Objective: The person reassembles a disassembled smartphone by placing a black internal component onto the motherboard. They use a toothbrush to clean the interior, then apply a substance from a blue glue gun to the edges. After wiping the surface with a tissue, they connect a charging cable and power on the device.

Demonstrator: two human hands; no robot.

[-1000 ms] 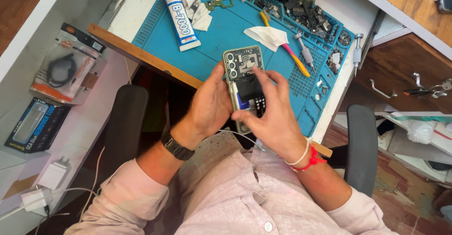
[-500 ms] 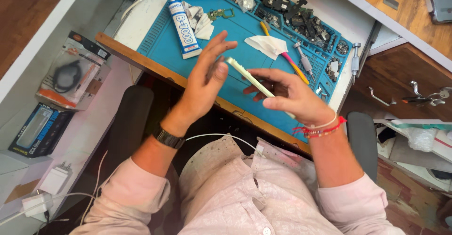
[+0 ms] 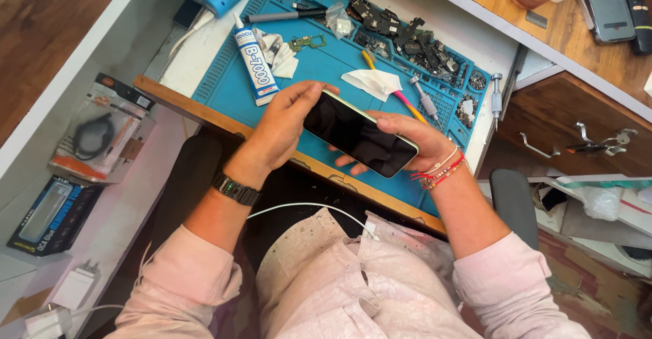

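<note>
1. One phone (image 3: 358, 134) sits between both hands over the near edge of the desk (image 3: 204, 104), dark screen up, slanted from upper left to lower right.
2. The left hand (image 3: 285, 125) has its fingers wrapped round the phone's far-left end, thumb on the top edge; the right hand (image 3: 414, 142) cradles the other end from below, fingers curled under the long edge.
3. I judge it light, stiff and thin, with slick glass that chips or cracks if dropped; the safest hold is by the side frame, not the screen face.
4. On the blue mat (image 3: 326, 67) beyond: one glue tube (image 3: 255, 64) towards the left edge, one white wipe (image 3: 370, 81), one pink-and-yellow tool (image 3: 397, 98), one screwdriver (image 3: 424, 98).
5. At the far right corner lies a heap of dark parts (image 3: 407, 37), too tangled to count.
</note>
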